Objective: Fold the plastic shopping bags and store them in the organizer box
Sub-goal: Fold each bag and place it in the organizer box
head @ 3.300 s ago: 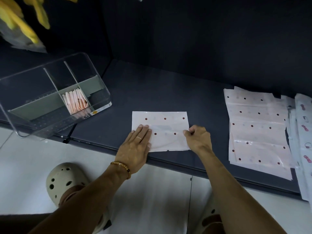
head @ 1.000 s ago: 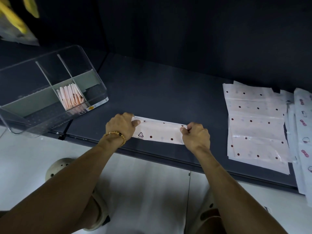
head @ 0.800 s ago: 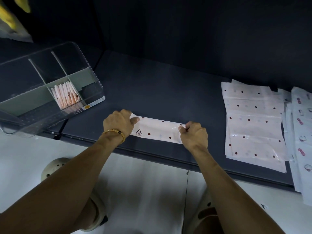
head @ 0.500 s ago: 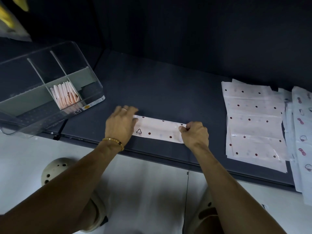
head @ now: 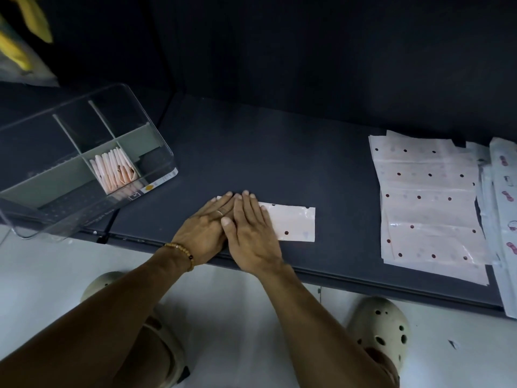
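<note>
Plastic bag (head: 291,222), folded into a narrow white strip with dark red dots, lies flat on the dark counter (head: 279,152) close to its near edge, its long axis running left to right, roughly parallel with that edge. Its right end is bare and squared off, with a small notch at the top corner; its left half is covered by both hands. The left hand (head: 205,229) and right hand (head: 251,233) lie palm down side by side, touching, fingers (head: 246,204) straight and held together, pressing the strip to the counter, tips pointing away from the person.

To the left, the clear organizer box (head: 156,141) sits tilted over the counter's left corner, well apart from the strip; one middle compartment holds a row of folded bags (head: 113,172) standing on edge. To the right, a stack of unfolded bags (head: 425,203) lies flat, reaching nearly to the near edge, with a second pile (head: 503,191) beside it at the frame's right border. Between the strip and the stack, and behind the strip toward the dark back wall, bare counter is open.
</note>
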Demonstrator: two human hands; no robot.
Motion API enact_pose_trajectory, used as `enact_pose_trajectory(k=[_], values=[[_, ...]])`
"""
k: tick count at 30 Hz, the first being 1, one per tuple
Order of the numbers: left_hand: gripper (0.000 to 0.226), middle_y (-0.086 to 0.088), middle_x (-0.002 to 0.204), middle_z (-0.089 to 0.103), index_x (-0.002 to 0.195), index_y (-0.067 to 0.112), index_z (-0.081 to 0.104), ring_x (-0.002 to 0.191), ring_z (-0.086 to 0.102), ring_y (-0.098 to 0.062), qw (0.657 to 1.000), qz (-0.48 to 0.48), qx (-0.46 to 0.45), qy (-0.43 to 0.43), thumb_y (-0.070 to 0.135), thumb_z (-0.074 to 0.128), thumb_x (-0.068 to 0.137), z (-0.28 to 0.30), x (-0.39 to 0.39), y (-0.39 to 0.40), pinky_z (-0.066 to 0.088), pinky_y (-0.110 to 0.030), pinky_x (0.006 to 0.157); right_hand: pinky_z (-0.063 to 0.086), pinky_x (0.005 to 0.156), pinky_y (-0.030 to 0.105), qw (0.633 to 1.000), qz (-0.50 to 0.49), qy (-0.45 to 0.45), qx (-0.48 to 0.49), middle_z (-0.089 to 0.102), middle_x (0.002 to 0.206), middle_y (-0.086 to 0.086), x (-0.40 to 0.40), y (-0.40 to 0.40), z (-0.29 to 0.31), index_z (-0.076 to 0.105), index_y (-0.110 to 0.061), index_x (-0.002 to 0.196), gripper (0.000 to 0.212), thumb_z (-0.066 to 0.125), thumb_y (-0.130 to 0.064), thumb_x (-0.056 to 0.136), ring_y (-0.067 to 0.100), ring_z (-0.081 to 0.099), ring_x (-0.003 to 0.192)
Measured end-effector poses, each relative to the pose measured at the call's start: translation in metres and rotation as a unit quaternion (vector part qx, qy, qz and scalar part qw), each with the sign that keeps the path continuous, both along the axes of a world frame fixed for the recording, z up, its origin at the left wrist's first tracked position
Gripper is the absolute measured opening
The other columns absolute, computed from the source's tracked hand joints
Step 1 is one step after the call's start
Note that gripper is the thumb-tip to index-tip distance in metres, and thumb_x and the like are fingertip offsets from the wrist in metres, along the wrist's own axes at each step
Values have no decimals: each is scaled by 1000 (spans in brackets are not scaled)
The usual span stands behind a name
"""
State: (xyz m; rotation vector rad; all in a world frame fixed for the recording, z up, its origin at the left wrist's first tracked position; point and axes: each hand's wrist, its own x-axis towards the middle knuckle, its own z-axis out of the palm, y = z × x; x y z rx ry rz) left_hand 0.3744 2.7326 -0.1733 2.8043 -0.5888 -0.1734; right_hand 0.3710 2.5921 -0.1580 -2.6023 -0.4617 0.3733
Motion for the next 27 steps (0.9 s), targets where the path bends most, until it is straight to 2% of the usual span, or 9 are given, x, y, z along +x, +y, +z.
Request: enact_pose_trajectory(k=[4,9,12,15,18,20,22,24,27], values=[[57,8,154,-3,147,18,-1,143,-8,-8,998,-12,57,0,39,4,94,-2,0,7,-6,-26,117,-8,119,32,992,22,-69,-106,-2,162,4,0,-42,-13,5,-10,154,69,15,-51,100,16,-6,149],[59,12,154,-10,146,21,-10,142,-12,-4,998,-4,60,-5,43,-5,92,-6,1,7,-9,-25,116,-6,119,35,980,24,-81,-181,-1,162,3,3,-103,-17,2,-12,154,63,18,-42,101,17,-3,149],[60,12,156,-3,149,22,-3,144,-5,-6,998,3,63,-2,43,-1,93,-4,1,6,-4,-28,118,-4,119,38,979,14,-75,-190,-4,163,0,3,-124,-16,-2,-15,154,61,12,-42,101,15,-7,149],[63,7,158,12,152,19,13,146,11,-11,997,12,69,11,42,5,94,1,0,4,6,-32,119,-3,119,41,975,-1,-59,-215,-7,162,-1,3,-142,-15,-4,-17,154,61,9,-43,101,17,-10,149],[60,3,154,31,148,17,30,142,27,-17,996,41,81,0,41,19,95,10,-8,-3,19,-38,116,0,119,45,968,-69,-32,-238,-5,162,5,1,-142,-6,0,-14,154,61,16,-41,102,23,-7,149],[56,-2,143,48,139,14,46,131,43,-24,994,66,88,-24,42,34,92,15,-20,-10,34,-43,105,18,117,48,967,-123,-76,-208,19,158,14,-6,-123,7,22,-8,151,58,37,-32,100,33,17,146],[53,-6,130,59,128,12,58,116,54,-28,989,97,102,-50,45,43,89,15,-38,-16,43,-42,93,43,94,48,971,-107,-157,-143,49,133,15,-19,-96,15,50,-9,132,44,54,-22,91,35,50,117],[54,-7,124,61,123,11,61,107,56,-28,983,126,121,-56,49,45,88,17,-54,-21,45,-42,86,45,78,42,974,-32,-190,-121,56,112,8,-36,-75,14,61,-12,112,27,58,-23,87,29,55,96],[65,-7,123,59,124,11,59,105,55,-27,985,128,111,-43,61,47,83,19,-71,-21,46,-42,86,45,85,42,980,-1,-159,-117,57,111,5,-47,-71,11,62,-13,109,24,60,-18,85,27,55,101]])
